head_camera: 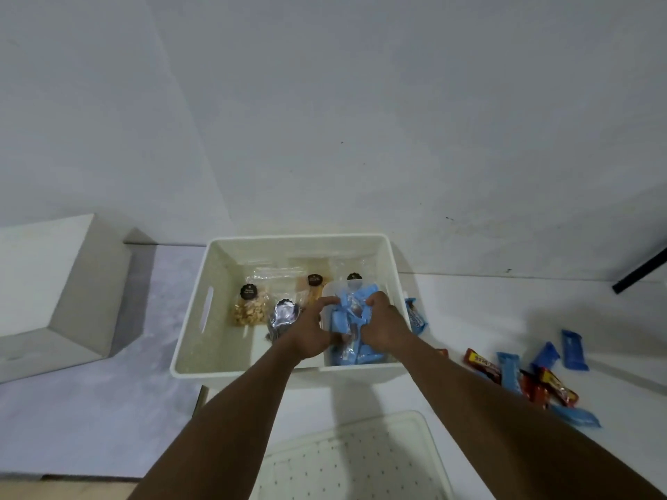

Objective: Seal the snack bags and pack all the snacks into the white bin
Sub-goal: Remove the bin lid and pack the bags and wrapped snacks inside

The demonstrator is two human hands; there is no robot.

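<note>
The white bin [202,283] stands on the table's far left part. Inside it lie a clear bag of nuts [249,308], a clear bag with orange snacks [312,288], a silver foil bag [283,317] and a small clear tub [335,288] full of blue wrapped bars [343,319]. My left hand [310,332] and my right hand [384,324] both reach into the bin and grip the blue bars in the tub, fingers curled round the wrappers. One blue bar [417,317] lies just outside the bin's right wall.
Loose blue bars [574,350] and red bars [482,364] lie scattered on the white table at the right. A perforated white lid [357,460] rests at the near edge. A white box [54,286] stands at the left; a wall rises behind.
</note>
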